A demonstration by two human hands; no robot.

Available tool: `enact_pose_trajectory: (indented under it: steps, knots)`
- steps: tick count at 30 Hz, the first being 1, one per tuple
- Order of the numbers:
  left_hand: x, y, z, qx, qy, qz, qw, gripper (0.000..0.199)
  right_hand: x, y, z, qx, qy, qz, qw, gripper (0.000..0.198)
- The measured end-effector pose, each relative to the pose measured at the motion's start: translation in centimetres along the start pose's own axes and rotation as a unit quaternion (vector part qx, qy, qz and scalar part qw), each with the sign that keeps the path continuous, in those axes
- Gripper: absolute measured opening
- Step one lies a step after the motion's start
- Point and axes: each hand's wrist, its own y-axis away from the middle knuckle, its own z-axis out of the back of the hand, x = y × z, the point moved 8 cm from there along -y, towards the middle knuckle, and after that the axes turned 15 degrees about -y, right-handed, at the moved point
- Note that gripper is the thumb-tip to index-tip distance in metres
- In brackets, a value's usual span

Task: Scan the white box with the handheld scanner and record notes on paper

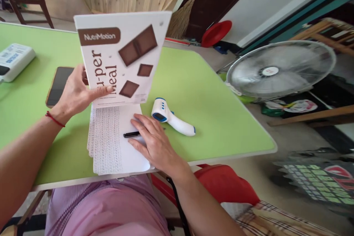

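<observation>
The cover sheet (121, 57), white with brown chocolate squares printed on it, stands lifted almost upright off the paper stack (110, 143), hinged along its lower edge. Starting at the far left, at nine o'clock from the cover, a white box (13, 61) sits on the green table (210, 92) at its left edge. Next comes a dark phone (58, 84), lying flat just behind the left hand (76, 94). That hand grips the cover's left edge: thumb pressed on the printed front at about seven o'clock on the sheet, fingers wrapped out of sight behind it, clamped on the sheet. A red cord circles that wrist.

Below the cover, at six o'clock, the stack lies fanned, its left edges stepped, its near end hanging slightly over the table's front edge. The right hand (153, 142) rests flat on the stack's right part, fingers spread and loose, holding nothing. A black pen (132, 134) lies on the paper, its right end tucked under those fingertips.

At three o'clock from the pen, just beside the right hand, a white-and-blue thermometer gun (173, 118) lies on bare table. Beyond it, open green surface runs clear to the rounded right corner. Off the table, at two o'clock, a fan (279, 70) stands on the floor.
</observation>
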Motion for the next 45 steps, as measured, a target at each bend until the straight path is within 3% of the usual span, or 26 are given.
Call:
enact_pose_trajectory:
  steps: [3,7,11,14,16,19,22,25,28,31,35,37,45]
  knots:
    - [0.5,0.3,-0.6,0.016,-0.061,0.016,0.998,0.074,-0.1,0.0,-0.2,0.0,-0.007,-0.004,1.0,0.048]
    - [0.8,0.6,-1.6,0.036,-0.091,-0.003,0.995,0.068,0.3,0.1,0.0,-0.012,-0.014,0.004,1.0,0.045]
    - [0.7,1.3,-2.8,0.059,-0.043,-0.036,0.997,0.062,0.0,0.9,2.9,-0.1,-0.05,0.031,0.993,0.033]
    - [0.9,1.5,-3.2,0.064,-0.032,-0.038,0.997,0.065,-3.4,1.9,5.8,-0.182,0.002,-0.043,0.982,0.036]
    - [1.0,1.4,-3.2,0.057,-0.028,-0.037,0.997,0.066,-6.5,2.4,6.3,-0.157,0.073,-0.114,0.978,0.042]
    - [1.2,1.3,-3.3,0.053,-0.02,-0.039,0.998,0.066,-10.5,2.8,5.7,-0.09,0.076,-0.169,0.978,0.045]
    - [1.3,1.3,-3.5,0.056,-0.015,-0.04,0.997,0.069,-12.2,3.0,6.1,-0.119,0.046,-0.21,0.969,0.044]
    - [1.6,1.3,-3.8,0.067,-0.015,-0.03,0.997,0.073,-10.6,3.1,7.9,-0.242,-0.007,-0.232,0.942,0.046]
    - [1.6,1.3,-3.7,0.061,-0.027,-0.032,0.997,0.073,-6.3,2.4,8.6,-0.335,-0.171,-0.184,0.908,0.043]
    - [1.5,1.2,-3.6,0.057,-0.032,-0.032,0.997,0.069,-2.0,0.1,5.5,-0.251,-0.405,-0.159,0.865,0.034]
    - [1.4,1.3,-3.4,0.054,-0.024,-0.023,0.998,0.063,0.5,-1.4,0.1,-0.177,-0.622,-0.214,0.732,0.027]
    - [1.5,1.3,-3.4,0.054,-0.024,-0.018,0.998,0.062,0.5,-1.4,-1.6,-0.171,-0.654,-0.236,0.698,0.024]
    - [1.1,0.5,-2.9,0.093,0.002,-0.054,0.994,0.061,0.6,-0.7,-2.7,-0.159,-0.662,-0.247,0.69,0.02]
